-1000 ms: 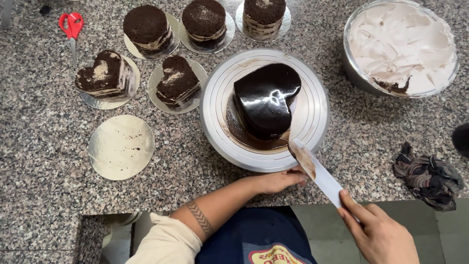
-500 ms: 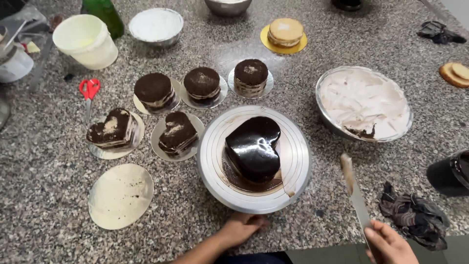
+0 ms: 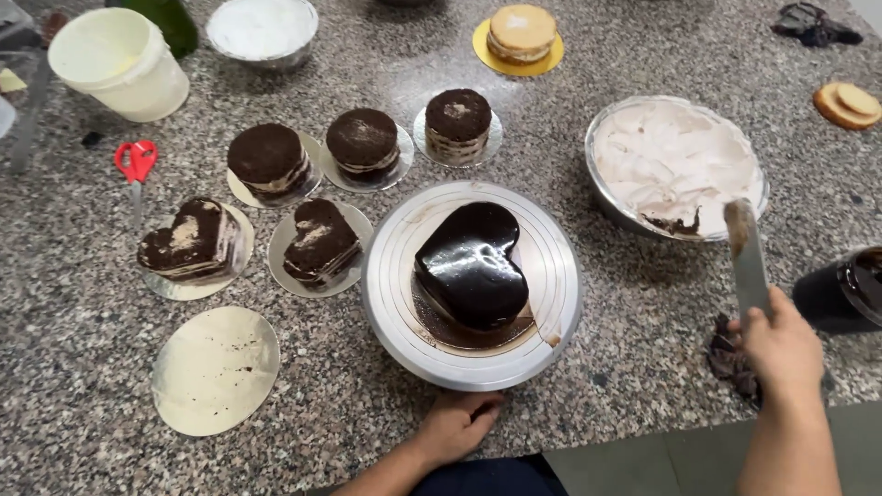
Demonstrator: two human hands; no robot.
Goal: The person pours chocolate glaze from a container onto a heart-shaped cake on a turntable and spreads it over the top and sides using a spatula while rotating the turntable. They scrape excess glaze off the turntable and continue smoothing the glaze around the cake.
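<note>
— What lies nearest?

— The left hand [image 3: 457, 424] rests flat on the granite counter [image 3: 643, 367], fingers loose and grasping nothing, just touching the near rim of the metal turntable [image 3: 390, 303]. The right hand [image 3: 781, 347] is clenched around the handle of a palette knife [image 3: 746, 257], whose blade points away, its tip smeared brown over the near edge of the cream bowl [image 3: 675, 165].

— And on the turntable?

— A glossy heart-shaped chocolate cake [image 3: 473, 264], in the middle, with glaze pooled under it.

— Around it?

— At near left, a bare round cake board [image 3: 216, 369]. Left of the turntable, two unglazed heart cakes [image 3: 317, 241]; beyond them, three round dark cakes [image 3: 363, 142]. Red scissors [image 3: 136, 165] lie far left. Farther off, a white bucket [image 3: 119, 64] and a pale sponge on a yellow board [image 3: 520, 35].

— Anything unclear?

— A dark jar [image 3: 841, 289] is cut off at the right edge, and the dark cloth [image 3: 730, 360] is partly hidden behind the right hand.
</note>
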